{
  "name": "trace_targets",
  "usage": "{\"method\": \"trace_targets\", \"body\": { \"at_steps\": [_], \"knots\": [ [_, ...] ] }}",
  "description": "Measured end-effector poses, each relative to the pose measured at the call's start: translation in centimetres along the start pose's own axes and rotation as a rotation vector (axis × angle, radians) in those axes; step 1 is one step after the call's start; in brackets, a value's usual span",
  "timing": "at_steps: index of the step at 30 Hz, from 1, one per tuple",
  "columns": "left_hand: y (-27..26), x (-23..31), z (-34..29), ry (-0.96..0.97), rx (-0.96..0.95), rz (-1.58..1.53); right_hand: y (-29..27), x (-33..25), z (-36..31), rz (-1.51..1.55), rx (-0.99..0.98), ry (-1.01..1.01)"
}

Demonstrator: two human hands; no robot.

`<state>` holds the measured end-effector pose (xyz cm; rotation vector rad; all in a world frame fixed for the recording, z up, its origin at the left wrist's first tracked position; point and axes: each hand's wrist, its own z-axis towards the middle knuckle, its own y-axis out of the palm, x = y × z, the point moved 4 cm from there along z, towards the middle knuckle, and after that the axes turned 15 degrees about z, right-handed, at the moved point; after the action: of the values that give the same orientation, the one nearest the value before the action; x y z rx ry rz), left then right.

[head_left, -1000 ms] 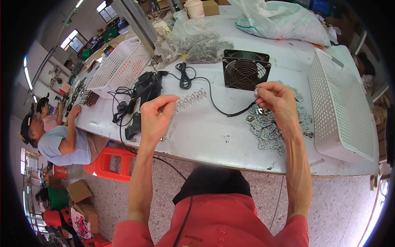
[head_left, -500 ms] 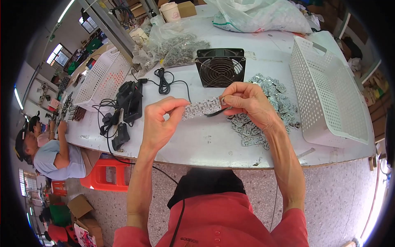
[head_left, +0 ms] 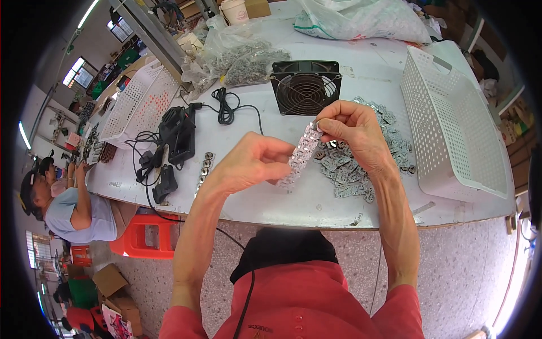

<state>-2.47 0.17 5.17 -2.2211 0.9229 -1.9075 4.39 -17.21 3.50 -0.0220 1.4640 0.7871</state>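
Note:
A silvery metal strip (head_left: 305,148) with a row of cut-outs and raised bits is held tilted above the table, its upper end to the right. My right hand (head_left: 355,133) pinches that upper end between thumb and fingers. Lower down, my left hand (head_left: 248,164) has its fingers closed at the strip's edge, slightly blurred. A shorter strip with dark round discs (head_left: 204,170) lies on the table left of my left hand, partly hidden by the wrist. Beside and beneath my right hand spreads a pile of similar metal pieces (head_left: 344,172).
A black fan (head_left: 306,87) stands behind my hands. White perforated baskets stand right (head_left: 451,135) and far left (head_left: 135,107). A black corded device (head_left: 179,135) and coiled cable (head_left: 226,110) lie left. Bags of metal parts (head_left: 243,62) are behind. Another person (head_left: 84,212) sits left.
The strip has turned from nearly level to steeply tilted. My left hand has moved right and down along it. The disc-bearing strip on the table now shows left of my left hand.

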Motion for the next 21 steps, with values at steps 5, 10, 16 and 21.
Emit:
{"method": "trace_targets", "body": {
  "at_steps": [5, 10, 16, 21],
  "knots": [
    [2.0, 0.2, 1.2, -0.077, -0.144, 0.199, 0.1, -0.3, -0.1, -0.009, -0.020, -0.048],
    [1.5, -0.2, 2.4, -0.011, 0.030, -0.054, -0.1, -0.9, 0.0, 0.044, 0.140, -0.124],
    [0.1, -1.0, 5.0, 0.175, 0.334, -0.564, -1.7, 0.0, 0.1, 0.118, 0.271, -0.075],
    [0.6, -1.7, 5.9, 0.178, 0.387, -0.762, -1.3, 0.7, 0.3, 0.103, 0.276, -0.041]
  ]
}}
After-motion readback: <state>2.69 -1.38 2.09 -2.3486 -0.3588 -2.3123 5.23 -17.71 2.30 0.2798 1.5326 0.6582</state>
